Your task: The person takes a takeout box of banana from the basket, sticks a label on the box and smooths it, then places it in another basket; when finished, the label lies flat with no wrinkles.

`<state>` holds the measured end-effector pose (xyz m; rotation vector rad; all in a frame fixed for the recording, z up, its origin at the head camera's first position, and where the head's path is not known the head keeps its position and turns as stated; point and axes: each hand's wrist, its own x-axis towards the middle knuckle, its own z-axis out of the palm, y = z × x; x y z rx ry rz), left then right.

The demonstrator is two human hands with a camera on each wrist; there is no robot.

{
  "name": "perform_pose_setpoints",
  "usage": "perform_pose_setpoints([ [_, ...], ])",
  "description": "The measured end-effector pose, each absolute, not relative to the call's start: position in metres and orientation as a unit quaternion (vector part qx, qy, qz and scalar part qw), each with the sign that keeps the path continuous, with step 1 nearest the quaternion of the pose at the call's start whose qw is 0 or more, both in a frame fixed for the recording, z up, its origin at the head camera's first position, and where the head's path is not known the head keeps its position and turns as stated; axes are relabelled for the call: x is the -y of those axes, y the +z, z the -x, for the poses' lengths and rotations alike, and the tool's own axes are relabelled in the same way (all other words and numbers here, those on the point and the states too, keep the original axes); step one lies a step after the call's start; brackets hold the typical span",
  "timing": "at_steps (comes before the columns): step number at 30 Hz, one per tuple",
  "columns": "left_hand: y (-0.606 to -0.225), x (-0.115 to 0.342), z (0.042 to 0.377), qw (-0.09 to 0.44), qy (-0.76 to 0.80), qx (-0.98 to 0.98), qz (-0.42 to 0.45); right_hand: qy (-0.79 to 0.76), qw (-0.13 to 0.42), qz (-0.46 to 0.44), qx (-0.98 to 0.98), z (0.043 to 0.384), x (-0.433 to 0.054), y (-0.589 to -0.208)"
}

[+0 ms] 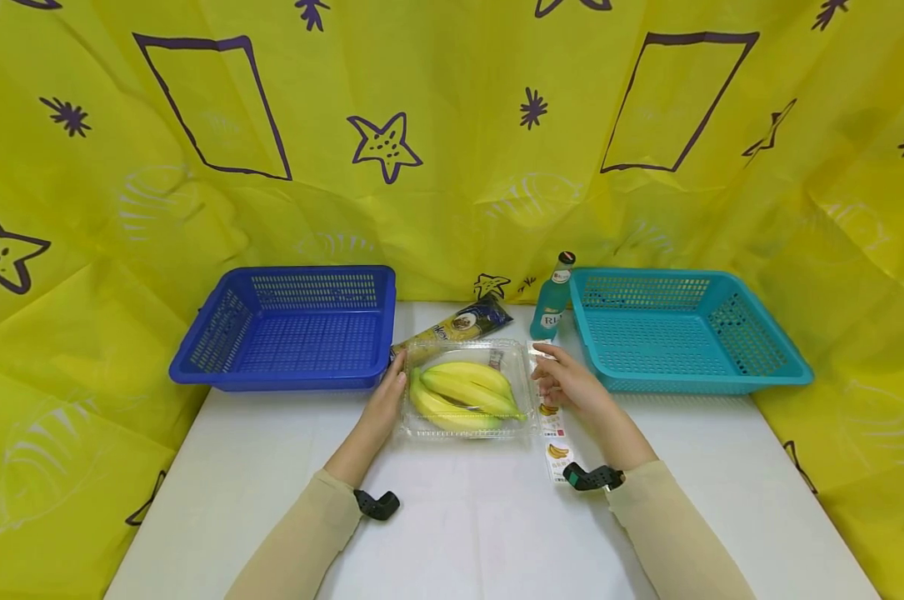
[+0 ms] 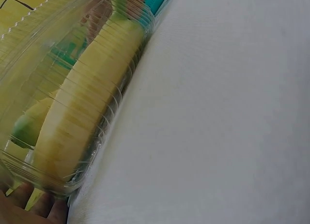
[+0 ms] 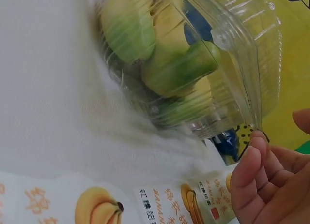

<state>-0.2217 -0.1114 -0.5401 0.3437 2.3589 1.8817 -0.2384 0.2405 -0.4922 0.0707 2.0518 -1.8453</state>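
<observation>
Several yellow-green bananas (image 1: 470, 392) lie in a clear plastic clamshell box (image 1: 459, 347), lid down, on the white table. My left hand (image 1: 382, 404) rests along the box's left side. In the left wrist view its fingers (image 2: 42, 204) touch the box's end; its thumb is hidden there. At the right edge is my right hand (image 1: 571, 387), its fingers bent loosely. A fingertip (image 3: 259, 137) meets the box's rim corner, while the thumb (image 3: 302, 120) stands apart. Beneath this hand runs a strip of white labels (image 1: 559, 458) printed with bananas.
A blue plastic basket (image 1: 282, 385) stands at the left, a teal one (image 1: 699, 385) at the right. Behind the box lie a yellow and dark blue packet (image 1: 470, 321) and an upright teal bottle (image 1: 551, 304). A yellow patterned curtain (image 1: 452, 167) closes off the back.
</observation>
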Motion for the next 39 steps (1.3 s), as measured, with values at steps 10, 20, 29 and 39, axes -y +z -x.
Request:
perform_pose_setpoints([
  [10, -0.542, 0.112, 0.224, 0.051, 0.606, -0.787, -0.105, -0.616, 0.150, -0.015, -0.773, 0.235, -0.252, -0.495],
  [20, -0.545, 0.112, 0.224, 0.051, 0.610, -0.783, -0.109, -0.608, 0.149, -0.014, -0.780, 0.232, -0.260, -0.503],
  [29, -0.544, 0.111, 0.223, 0.045, 0.611, -0.784, -0.106, -0.627, 0.142, -0.006, -0.766, 0.233, -0.268, -0.514],
  [39, -0.545, 0.112, 0.224, 0.045, 0.606, -0.786, -0.109, -0.609, 0.138, 0.038, -0.780, 0.237, -0.271, -0.526],
])
